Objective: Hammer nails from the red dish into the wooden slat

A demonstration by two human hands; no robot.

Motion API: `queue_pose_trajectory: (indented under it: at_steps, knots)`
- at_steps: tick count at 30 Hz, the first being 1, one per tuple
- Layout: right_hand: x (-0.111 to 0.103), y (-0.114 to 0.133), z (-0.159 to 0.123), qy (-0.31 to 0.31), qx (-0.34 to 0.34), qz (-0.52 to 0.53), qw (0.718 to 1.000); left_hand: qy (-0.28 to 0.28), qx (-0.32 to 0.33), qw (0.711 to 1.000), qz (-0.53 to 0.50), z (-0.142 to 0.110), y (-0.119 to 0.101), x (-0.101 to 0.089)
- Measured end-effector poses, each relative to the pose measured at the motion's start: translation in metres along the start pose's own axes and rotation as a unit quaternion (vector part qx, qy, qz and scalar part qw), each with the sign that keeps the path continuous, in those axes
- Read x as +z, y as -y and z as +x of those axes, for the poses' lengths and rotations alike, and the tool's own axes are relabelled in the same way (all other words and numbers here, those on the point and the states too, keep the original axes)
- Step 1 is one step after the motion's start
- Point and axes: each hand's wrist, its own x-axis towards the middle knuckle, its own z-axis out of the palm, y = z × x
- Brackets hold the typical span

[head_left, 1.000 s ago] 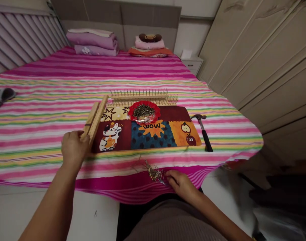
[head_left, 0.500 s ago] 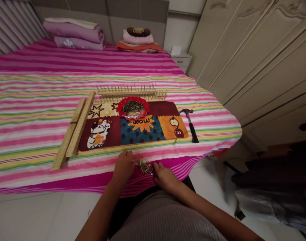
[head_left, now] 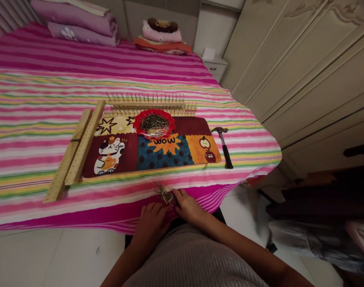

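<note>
A loose heap of nails point(head_left: 166, 196) lies on the near edge of the striped bed. My right hand point(head_left: 188, 206) is at the heap's right side, its fingers curled in against the nails; how many it grips is hidden. To the left and nearer my body, my left hand point(head_left: 152, 219) rests on the magenta bed edge, fingers extended and bent slightly downward, apart from the nails. Beyond them, a red scalloped dish point(head_left: 137, 126) full of nails stands on a patterned mat point(head_left: 165, 157) printed with a cat and "WOW".
A hammer point(head_left: 224, 147) lies right of the mat. Two drilled wooden strips point(head_left: 85, 141) lie at its left. Behind the dish are wooden strips bristling with upright nails point(head_left: 149, 105). Folded bedding point(head_left: 80, 24) sits at the back; wardrobes point(head_left: 289, 71) line the right.
My left hand has drawn back toward my body, away from the nails. My right hand has shifted left, closer against the heap. The view has tilted down slightly.
</note>
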Motion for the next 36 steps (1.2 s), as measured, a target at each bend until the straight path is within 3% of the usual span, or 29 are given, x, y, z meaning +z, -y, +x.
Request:
queue_pose_trajectory:
  at_steps: [5, 12, 18, 23, 36]
  knots:
    - [0.002, 0.005, 0.013, -0.019, 0.0, 0.005, 1.0, 0.108, 0.001, 0.992, 0.061, 0.012, -0.011, -0.002]
    - [0.0, 0.008, 0.007, 0.002, 0.016, -0.014, 1.0, 0.194, 0.06, 0.979, 0.016, 0.014, -0.006, 0.008]
    - [0.005, 0.018, 0.016, -0.001, 0.031, -0.016, 0.999, 0.188, 0.064, 0.979, -0.039, 0.006, -0.005, 0.007]
    - [0.01, 0.024, 0.024, -0.007, 0.028, -0.02, 0.999, 0.148, 0.065, 0.985, -0.065, 0.005, -0.003, 0.011]
    - [0.023, 0.028, 0.042, -0.007, 0.033, -0.038, 0.999, 0.109, 0.081, 0.989, -0.051, 0.002, 0.007, 0.025]
